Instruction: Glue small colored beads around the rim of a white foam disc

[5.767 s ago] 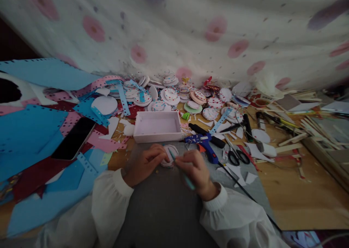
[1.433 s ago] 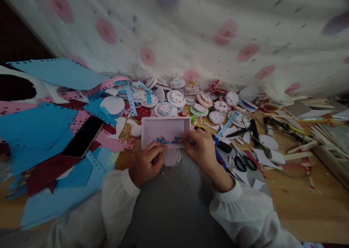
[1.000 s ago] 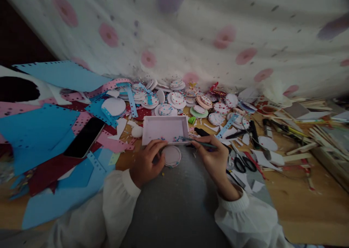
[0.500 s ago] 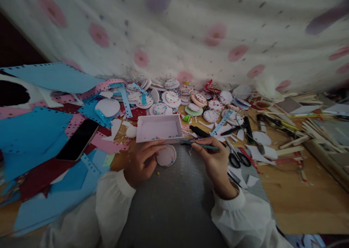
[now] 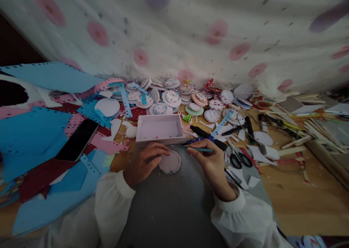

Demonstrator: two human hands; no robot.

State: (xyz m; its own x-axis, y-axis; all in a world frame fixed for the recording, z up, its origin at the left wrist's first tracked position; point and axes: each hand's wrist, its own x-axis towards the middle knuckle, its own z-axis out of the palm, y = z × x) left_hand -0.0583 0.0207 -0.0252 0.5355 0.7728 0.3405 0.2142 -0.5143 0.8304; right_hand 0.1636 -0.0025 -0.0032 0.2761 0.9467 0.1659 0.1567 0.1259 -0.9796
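White flower-print cloth [image 5: 185, 19] behind a wooden table [image 5: 289, 200], dim light

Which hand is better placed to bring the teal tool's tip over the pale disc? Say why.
Probably the right hand: it holds the teal tool, tip close to the pale disc. The left hand is at the disc's left edge, no tool visible.

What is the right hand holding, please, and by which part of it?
The right hand holds a slim teal tool around its middle.
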